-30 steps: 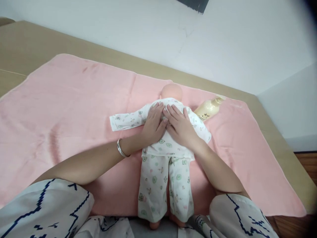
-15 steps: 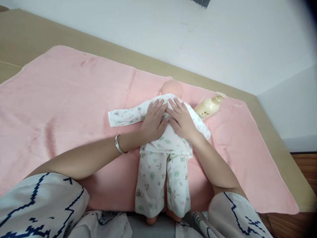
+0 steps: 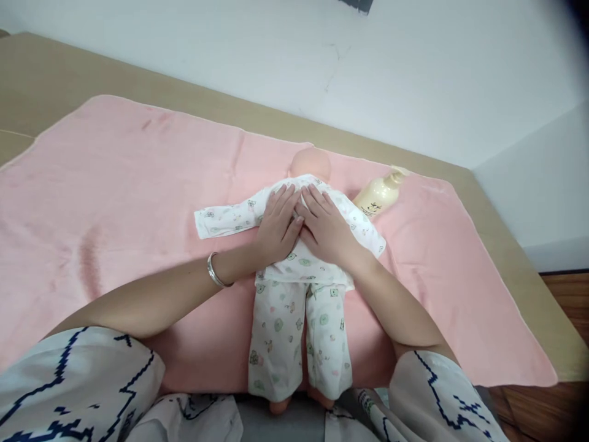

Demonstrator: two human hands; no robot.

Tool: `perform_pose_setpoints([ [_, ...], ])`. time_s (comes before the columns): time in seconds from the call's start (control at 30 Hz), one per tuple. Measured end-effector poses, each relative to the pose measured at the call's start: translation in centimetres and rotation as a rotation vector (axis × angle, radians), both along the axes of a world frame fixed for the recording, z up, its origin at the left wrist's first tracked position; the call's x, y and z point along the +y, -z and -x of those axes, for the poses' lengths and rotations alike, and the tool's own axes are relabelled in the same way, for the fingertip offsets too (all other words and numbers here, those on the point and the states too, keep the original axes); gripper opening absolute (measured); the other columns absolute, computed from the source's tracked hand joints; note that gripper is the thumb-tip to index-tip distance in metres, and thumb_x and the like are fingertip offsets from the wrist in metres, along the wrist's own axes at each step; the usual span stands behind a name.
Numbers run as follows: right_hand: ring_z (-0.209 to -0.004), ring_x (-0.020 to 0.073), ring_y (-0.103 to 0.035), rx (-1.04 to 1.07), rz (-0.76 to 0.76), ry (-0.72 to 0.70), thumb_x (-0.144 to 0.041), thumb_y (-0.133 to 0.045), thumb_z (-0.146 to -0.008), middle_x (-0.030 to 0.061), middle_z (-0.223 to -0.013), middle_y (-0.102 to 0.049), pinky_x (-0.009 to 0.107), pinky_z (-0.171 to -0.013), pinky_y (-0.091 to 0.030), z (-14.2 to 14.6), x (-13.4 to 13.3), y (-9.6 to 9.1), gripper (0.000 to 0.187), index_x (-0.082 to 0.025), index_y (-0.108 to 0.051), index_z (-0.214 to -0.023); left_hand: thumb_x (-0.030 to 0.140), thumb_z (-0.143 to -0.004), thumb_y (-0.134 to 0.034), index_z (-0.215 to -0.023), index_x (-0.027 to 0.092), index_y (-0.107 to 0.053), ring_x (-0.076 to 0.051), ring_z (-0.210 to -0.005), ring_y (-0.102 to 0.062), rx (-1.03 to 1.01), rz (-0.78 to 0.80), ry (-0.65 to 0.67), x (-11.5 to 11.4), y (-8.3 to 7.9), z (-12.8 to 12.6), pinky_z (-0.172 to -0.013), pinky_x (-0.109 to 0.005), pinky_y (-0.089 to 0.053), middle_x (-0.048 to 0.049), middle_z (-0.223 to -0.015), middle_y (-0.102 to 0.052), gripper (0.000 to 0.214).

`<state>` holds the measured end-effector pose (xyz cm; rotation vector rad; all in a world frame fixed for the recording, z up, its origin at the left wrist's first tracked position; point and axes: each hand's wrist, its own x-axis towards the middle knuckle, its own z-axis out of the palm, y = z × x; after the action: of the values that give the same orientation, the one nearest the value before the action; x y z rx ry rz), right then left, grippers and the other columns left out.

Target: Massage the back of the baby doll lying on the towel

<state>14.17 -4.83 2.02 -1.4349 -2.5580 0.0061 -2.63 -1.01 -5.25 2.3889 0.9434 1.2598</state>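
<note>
A baby doll (image 3: 301,270) in white printed pyjamas lies face down, its bald head at the far end and its feet towards me. Flat on the left of its upper back rests my left hand (image 3: 280,224), fingers stretched out and a silver bangle on the wrist. My right hand (image 3: 324,227) lies on the right of the back, also flat with its fingers extended. The two thumbs meet or nearly meet near the doll's spine. Neither hand grips anything. One doll sleeve stretches out to the left; the other slants down to the right.
A pink blanket (image 3: 138,166) spreads under the doll over a wooden table (image 3: 499,239). Beyond the doll's right shoulder a cream pump bottle (image 3: 378,195) lies tilted on the blanket. A white wall (image 3: 257,55) rises behind the table's back edge.
My hands stay on the doll's back; the right hand has shifted slightly inward, its fingers closer to the left hand. The whole view has moved a little.
</note>
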Motion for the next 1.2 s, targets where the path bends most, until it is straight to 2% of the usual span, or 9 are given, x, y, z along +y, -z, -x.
perform_pose_setpoints([
  [0.1, -0.158, 0.0291, -0.019, 0.097, 0.033, 0.017, -0.034, -0.037, -0.102, 0.0093, -0.167, -0.032, 0.054, -0.129, -0.018, -2.4, 2.4, 0.2, 0.055, -0.018, -0.042, -0.154, 0.044, -0.107, -0.024, -0.156, 0.016, -0.03, -0.03, -0.157, -0.021, 0.025, 0.01, -0.007, -0.1, -0.2, -0.1, -0.127, -0.058, -0.017, -0.0184, -0.163, -0.035, 0.056],
  [0.23, -0.154, 0.0354, -0.03, 0.116, 0.033, 0.346, -0.045, -0.034, -0.104, 0.0241, -0.162, -0.036, 0.055, -0.125, -0.026, -2.6, 2.6, 0.2, 0.067, -0.002, -0.035, -0.155, 0.044, -0.107, -0.026, -0.155, 0.016, -0.032, -0.03, -0.158, -0.018, 0.071, 0.048, -0.018, -0.3, -0.6, -0.1, -0.127, -0.06, -0.015, -0.0185, -0.165, -0.032, 0.056],
  [0.33, -0.149, 0.0377, -0.04, 0.03, -0.019, 0.448, -0.037, -0.029, -0.106, 0.0292, -0.155, -0.045, 0.054, -0.123, -0.029, -0.7, 0.7, 0.0, 0.062, 0.004, -0.04, -0.151, 0.043, -0.105, -0.03, -0.153, 0.013, -0.034, -0.032, -0.158, -0.015, 0.129, 0.083, -0.043, -0.4, -1.2, -0.1, -0.127, -0.062, -0.012, -0.0206, -0.166, -0.028, 0.057],
  [0.5, -0.144, 0.0361, -0.047, -0.03, -0.031, 0.444, -0.033, -0.03, -0.106, 0.0281, -0.149, -0.053, 0.05, -0.121, -0.034, 1.0, -1.4, -0.3, 0.057, 0.001, -0.045, -0.149, 0.038, -0.102, -0.034, -0.151, 0.006, -0.038, -0.035, -0.156, -0.021, 0.245, 0.202, -0.079, 0.5, -2.8, -0.4, -0.128, -0.059, -0.013, -0.0225, -0.164, -0.031, 0.059],
  [0.67, -0.15, 0.0349, -0.038, 0.02, 0.047, 0.38, -0.035, -0.031, -0.105, 0.0262, -0.156, -0.045, 0.051, -0.125, -0.028, -0.7, 0.9, -0.5, 0.06, 0.001, -0.04, -0.152, 0.038, -0.102, -0.032, -0.151, -0.002, -0.035, -0.038, -0.156, -0.019, 0.302, 0.236, -0.149, -0.6, -3.9, -1.2, -0.126, -0.06, -0.02, -0.0274, -0.164, -0.029, 0.063],
  [0.83, -0.156, 0.0358, -0.026, 0.087, 0.125, 0.354, -0.042, -0.033, -0.104, 0.0207, -0.165, -0.031, 0.059, -0.126, -0.02, -1.8, 2.6, -0.1, 0.065, -0.004, -0.032, -0.157, 0.027, -0.101, -0.029, -0.147, 0.003, -0.044, -0.034, -0.156, -0.024, 0.382, 0.25, -0.119, -2.6, -5.2, -1.2, -0.127, -0.06, -0.02, -0.0231, -0.162, -0.035, 0.054],
  [1.0, -0.148, 0.0381, -0.04, 0.008, 0.003, 0.418, -0.03, -0.03, -0.105, 0.0259, -0.155, -0.047, 0.055, -0.124, -0.026, 0.5, -0.3, -0.3, 0.057, 0.0, -0.042, -0.151, 0.031, -0.1, -0.032, -0.149, 0.005, -0.044, -0.034, -0.157, -0.022, 0.413, 0.36, -0.098, -0.5, -5.8, -0.8, -0.127, -0.06, -0.021, -0.0203, -0.165, -0.031, 0.057],
  [1.1, -0.141, 0.0368, -0.05, -0.043, -0.069, 0.394, -0.028, -0.031, -0.104, 0.0277, -0.146, -0.056, 0.053, -0.124, -0.026, 1.1, -1.3, -0.4, 0.053, 0.001, -0.051, -0.144, 0.035, -0.099, -0.036, -0.149, 0.004, -0.044, -0.036, -0.155, -0.025, 0.427, 0.284, -0.129, 0.3, -5.5, -0.8, -0.126, -0.063, -0.02, -0.0208, -0.163, -0.036, 0.059],
  [1.2, -0.139, 0.0353, -0.052, -0.023, -0.084, 0.369, -0.026, -0.033, -0.102, 0.0259, -0.146, -0.057, 0.053, -0.124, -0.026, 0.4, -0.3, -0.2, 0.051, -0.001, -0.053, -0.141, 0.034, -0.101, -0.034, -0.146, 0.0, -0.047, -0.038, -0.152, -0.032, 0.437, 0.158, -0.195, -0.5, -5.2, -1.1, -0.126, -0.06, -0.022, -0.0234, -0.158, -0.042, 0.058],
])
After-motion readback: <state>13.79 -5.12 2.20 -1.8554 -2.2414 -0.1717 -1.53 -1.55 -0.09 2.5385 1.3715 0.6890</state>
